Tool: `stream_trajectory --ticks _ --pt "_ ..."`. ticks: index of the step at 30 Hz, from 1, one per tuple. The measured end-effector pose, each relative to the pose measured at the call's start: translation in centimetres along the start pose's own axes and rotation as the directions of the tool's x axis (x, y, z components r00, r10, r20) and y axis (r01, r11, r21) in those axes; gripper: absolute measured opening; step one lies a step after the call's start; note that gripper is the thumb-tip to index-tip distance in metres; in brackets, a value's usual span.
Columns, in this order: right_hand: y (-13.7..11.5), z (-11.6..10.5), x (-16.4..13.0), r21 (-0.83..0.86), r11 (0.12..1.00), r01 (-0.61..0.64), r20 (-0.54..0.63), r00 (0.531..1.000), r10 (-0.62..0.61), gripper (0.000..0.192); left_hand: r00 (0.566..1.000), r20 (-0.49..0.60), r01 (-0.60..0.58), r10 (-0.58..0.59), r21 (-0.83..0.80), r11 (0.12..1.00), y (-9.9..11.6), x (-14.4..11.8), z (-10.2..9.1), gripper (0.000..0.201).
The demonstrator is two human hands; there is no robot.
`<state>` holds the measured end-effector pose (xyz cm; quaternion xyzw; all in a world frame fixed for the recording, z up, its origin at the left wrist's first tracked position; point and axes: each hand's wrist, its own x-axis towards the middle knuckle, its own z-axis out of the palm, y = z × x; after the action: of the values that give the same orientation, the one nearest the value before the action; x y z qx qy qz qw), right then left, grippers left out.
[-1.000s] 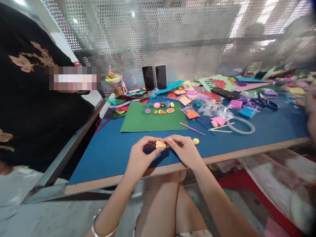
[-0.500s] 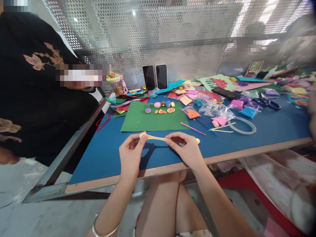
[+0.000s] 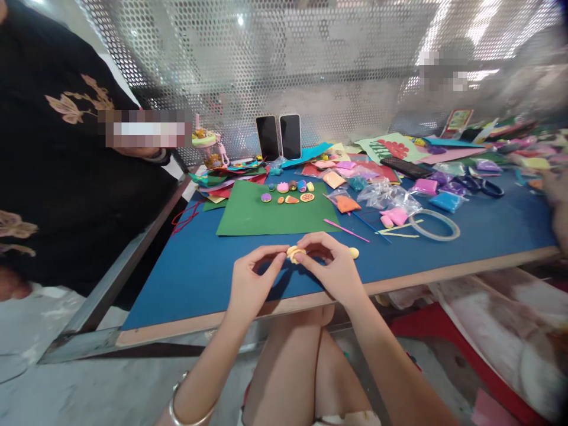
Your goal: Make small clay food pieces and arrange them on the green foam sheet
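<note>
My left hand [image 3: 252,283] and my right hand [image 3: 333,266] meet over the near edge of the blue table [image 3: 488,231]. Between their fingertips they pinch a small lump of pale yellow clay [image 3: 294,253], folded together. A second yellow clay ball [image 3: 354,252] lies on the table just right of my right hand. Beyond my hands a green sheet [image 3: 266,220] carries a row of several small finished clay pieces [image 3: 287,193].
A person in black [image 3: 66,177] stands at the table's left side. Two phones [image 3: 279,137] lean against the perforated metal wall. Bags of coloured clay [image 3: 390,201], a tape ring [image 3: 433,224], pink and blue sticks [image 3: 346,229], scissors and coloured paper crowd the right.
Half a second ago my hands had pulled the yellow clay into a long thin strand. Now they have come back together and the clay is bunched into a lump.
</note>
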<state>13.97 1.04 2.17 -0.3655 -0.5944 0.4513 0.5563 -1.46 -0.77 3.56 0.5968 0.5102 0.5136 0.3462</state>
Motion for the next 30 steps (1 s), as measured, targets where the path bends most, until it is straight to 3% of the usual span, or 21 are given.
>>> stream_trajectory --ticks 4,7,11,14,17,20,25,30 --pt "0.10 0.05 0.14 0.079 0.987 -0.139 0.008 0.990 0.138 0.027 0.998 0.056 -0.033 0.031 0.033 0.999 -0.17 0.08 -0.04 0.023" --pt "0.07 0.01 0.15 0.052 0.985 -0.167 0.072 0.984 0.163 0.025 0.998 0.063 -0.034 0.029 0.087 0.996 -0.11 0.15 0.12 0.020" --pt "0.14 -0.09 0.18 0.015 0.985 -0.172 0.064 0.983 0.170 0.020 0.999 0.032 0.031 -0.032 0.041 0.999 0.03 0.17 0.27 0.016" --pt "0.25 -0.19 0.25 0.047 0.982 -0.182 0.024 0.983 0.181 0.019 0.994 -0.091 0.064 -0.068 -0.047 0.997 -0.17 0.25 0.19 0.017" --pt "0.25 -0.33 0.25 0.072 0.981 -0.180 -0.029 0.983 0.182 0.019 0.959 -0.262 0.077 -0.112 -0.139 0.987 -0.52 0.43 -0.01 0.022" --pt "0.20 -0.40 0.14 0.106 0.979 -0.174 -0.016 0.984 0.177 0.024 0.937 -0.322 0.080 -0.135 -0.177 0.981 -0.60 0.55 -0.15 0.024" --pt "0.10 -0.28 0.02 0.138 0.973 -0.183 0.046 0.983 0.178 0.035 0.978 -0.182 0.076 -0.099 -0.131 0.988 -0.09 0.40 0.12 0.027" --pt "-0.10 -0.20 0.00 0.139 0.966 -0.216 0.166 0.967 0.192 0.036 0.992 -0.117 0.040 -0.038 0.011 0.999 -0.02 0.11 0.70 0.014"
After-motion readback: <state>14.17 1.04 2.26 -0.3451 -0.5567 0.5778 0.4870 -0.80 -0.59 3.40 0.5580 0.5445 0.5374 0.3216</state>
